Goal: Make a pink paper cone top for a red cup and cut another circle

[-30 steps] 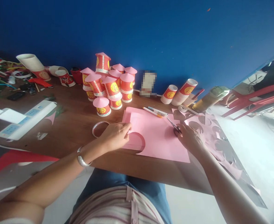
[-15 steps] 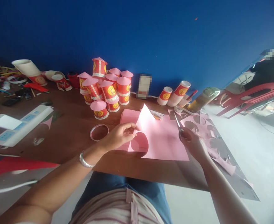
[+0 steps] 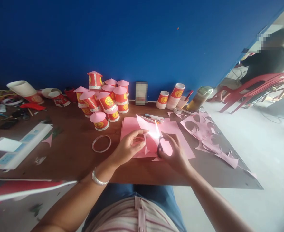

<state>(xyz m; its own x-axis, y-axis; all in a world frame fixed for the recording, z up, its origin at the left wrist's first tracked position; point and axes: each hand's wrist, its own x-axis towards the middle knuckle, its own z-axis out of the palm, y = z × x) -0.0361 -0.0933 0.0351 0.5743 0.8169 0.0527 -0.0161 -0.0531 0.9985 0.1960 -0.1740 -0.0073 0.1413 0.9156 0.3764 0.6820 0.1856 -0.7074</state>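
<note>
My left hand [image 3: 131, 143] pinches a pink paper piece [image 3: 144, 123] between thumb and fingers, above the table's middle. Close on its right, my right hand [image 3: 177, 152] is closed round the dark handles of a pair of scissors [image 3: 159, 147]. The scissor blades point away from me and lie against the held paper; glare blurs where they meet it. Beneath both hands lie pink paper sheets [image 3: 184, 146]. Just beyond the held paper rest a marker [image 3: 154, 118] and other slim items.
Red paper cups with pink cone tops [image 3: 105, 101] stand stacked at back left. A tape ring [image 3: 93, 145] and a power strip [image 3: 23, 146] lie left. Pink scraps [image 3: 204, 137], plain-topped cups [image 3: 177, 95] and a bottle [image 3: 200, 98] are right. A person sits on a red chair [image 3: 258, 87].
My right hand has brought the scissors left, from the sheets' right side to the held paper. My left hand keeps its pinch on the paper. The camera view has shifted.
</note>
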